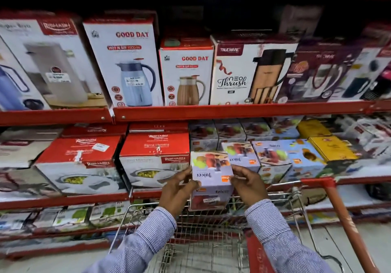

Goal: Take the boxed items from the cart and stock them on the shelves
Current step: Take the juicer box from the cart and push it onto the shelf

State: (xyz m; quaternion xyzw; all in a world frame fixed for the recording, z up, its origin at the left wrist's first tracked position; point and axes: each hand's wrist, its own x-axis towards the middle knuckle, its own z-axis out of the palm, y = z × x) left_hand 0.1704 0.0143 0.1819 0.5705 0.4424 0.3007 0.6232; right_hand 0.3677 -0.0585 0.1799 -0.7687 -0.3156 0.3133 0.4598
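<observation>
Nearest, wire-mesh shopping cart with red handle (347, 215), basket looks empty as far as the visible mesh shows, no other boxes in view inside it, though the part under the hands is hidden; above the cart's far end, left hand (177, 190) and right hand (248, 186), both in striped blue-white sleeves, clasp the small pale-lilac cardboard juicer box (211, 177) from either side, fingers wrapped on its side faces, firm two-handed hold; box is tilted, top face toward camera, held at the front lip of the red metal middle shelf (148, 194), not yet set down; its target gap seems to be just right of the red-and-white casserole box (154, 162) and just left of the row of matching lilac juicer boxes (273, 156) already stocked there, several deep; yellow boxes (332, 147) further right; above, upper red shelf (232, 109) full of flask and jug boxes (124, 61), looks untouched; judgement: task near its end, this may be the last box from the cart, left is to push it into the gap and let go
</observation>
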